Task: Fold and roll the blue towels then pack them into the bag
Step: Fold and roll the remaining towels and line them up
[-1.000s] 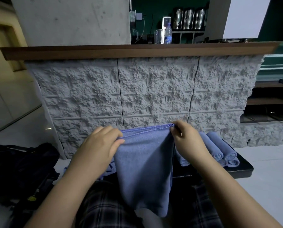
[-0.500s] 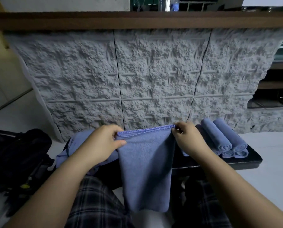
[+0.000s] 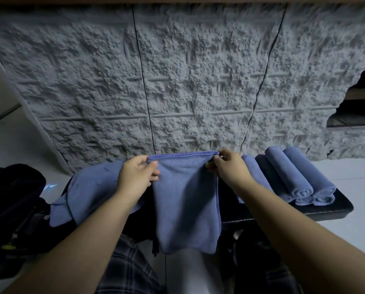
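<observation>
1. One folded blue towel (image 3: 186,200) held up over the dark bench (image 3: 338,206), hanging down past its front edge, stitched top edge stretched level.
2. Left hand (image 3: 134,177) pinching the towel's top left corner, thumb in front, fingers curled behind the cloth.
3. Right hand (image 3: 228,166) pinching the top right corner between thumb and fingertips.
4. Rolled towels (image 3: 292,177) on the bench, right of the held towel: five counted, possibly more. Two on top with spiral ends showing, two ends beneath them, one roll nearest the right hand partly hidden by the wrist.
5. One loose pile of blue cloth (image 3: 88,194) on the bench's left end, left of the held towel, draping over the edge. Number of towels in the pile impossible to count.
6. One black bag (image 3: 14,204) on the floor, left of the bench, cut off by the frame edge; very dark, opening hard to make out.
7. Rough grey stone wall (image 3: 188,81) right behind the bench, two thin vertical cracks.
8. Plaid trousers (image 3: 126,270) under the held towel, cut off at bottom.
9. Bench middle hidden behind towel and arms.
</observation>
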Tool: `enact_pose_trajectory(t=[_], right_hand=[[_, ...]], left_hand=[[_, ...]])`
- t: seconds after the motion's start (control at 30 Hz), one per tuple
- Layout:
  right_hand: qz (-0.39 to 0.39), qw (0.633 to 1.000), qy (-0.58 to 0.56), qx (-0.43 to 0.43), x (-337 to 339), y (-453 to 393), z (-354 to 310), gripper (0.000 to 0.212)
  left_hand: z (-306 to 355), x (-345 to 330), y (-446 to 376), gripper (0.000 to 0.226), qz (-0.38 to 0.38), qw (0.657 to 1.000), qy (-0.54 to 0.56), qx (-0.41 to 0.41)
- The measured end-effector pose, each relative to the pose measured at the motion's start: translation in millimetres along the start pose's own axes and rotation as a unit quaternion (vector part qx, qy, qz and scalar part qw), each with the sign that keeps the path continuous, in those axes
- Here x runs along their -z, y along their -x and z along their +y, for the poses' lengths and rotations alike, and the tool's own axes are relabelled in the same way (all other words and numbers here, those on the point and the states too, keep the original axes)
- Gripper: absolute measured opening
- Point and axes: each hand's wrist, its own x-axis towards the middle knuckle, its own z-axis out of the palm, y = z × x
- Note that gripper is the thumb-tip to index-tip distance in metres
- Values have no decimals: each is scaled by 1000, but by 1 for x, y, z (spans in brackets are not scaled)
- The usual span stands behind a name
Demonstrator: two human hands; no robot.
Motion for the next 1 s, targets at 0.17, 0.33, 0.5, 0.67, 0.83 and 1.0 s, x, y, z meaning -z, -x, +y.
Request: enact_pose_trajectory(t=[0.17, 0.33, 0.5, 0.67, 0.83, 1.0], right_hand=[[23, 999, 19, 33, -11, -29, 16, 21], [-63, 994, 82, 41, -17, -44, 33, 50], [-213, 938, 256, 99, -17, -15, 69, 56], [-326, 825, 420, 189, -16, 33, 109, 59], [-347, 770, 509, 166, -25, 50, 119, 93], [-327, 758, 536, 179, -32, 40, 130, 114]], left_hand=[[-15, -15, -24, 12, 44, 995, 62, -58], [-36, -31, -30, 46, -58, 996, 16, -69], [-79, -30, 4, 57, -190, 938, -255, -136], [-110, -35, 53, 77, -267, 812, -499, -143], [-121, -40, 66, 109, -290, 757, -578, -93], [-125, -41, 48, 122, -280, 739, -601, -115]])
